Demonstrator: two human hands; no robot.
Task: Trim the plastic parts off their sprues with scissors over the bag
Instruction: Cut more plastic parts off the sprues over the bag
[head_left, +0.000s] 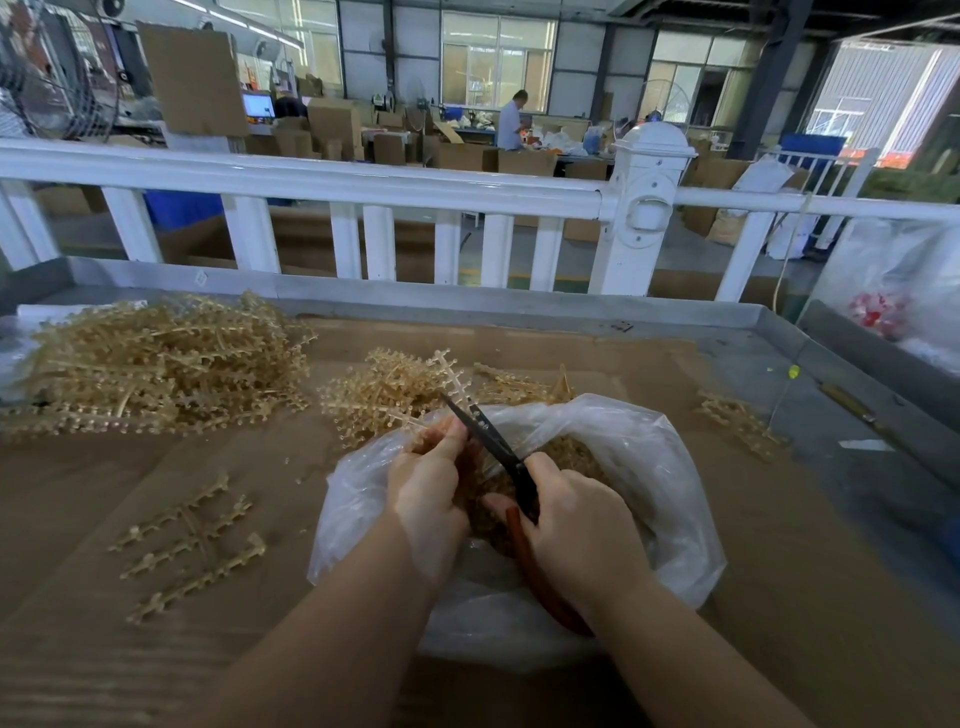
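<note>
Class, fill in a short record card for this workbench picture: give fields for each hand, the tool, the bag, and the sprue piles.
left hand: left hand holds a sprue over the bag
right hand: right hand grips the scissors
tool: scissors, dark blades, red handles, blades at the sprue
bag: clear plastic bag, open, trimmed parts inside
piles: large pile far left; smaller pile behind the bag
loose piece: sprue frame near left
</note>
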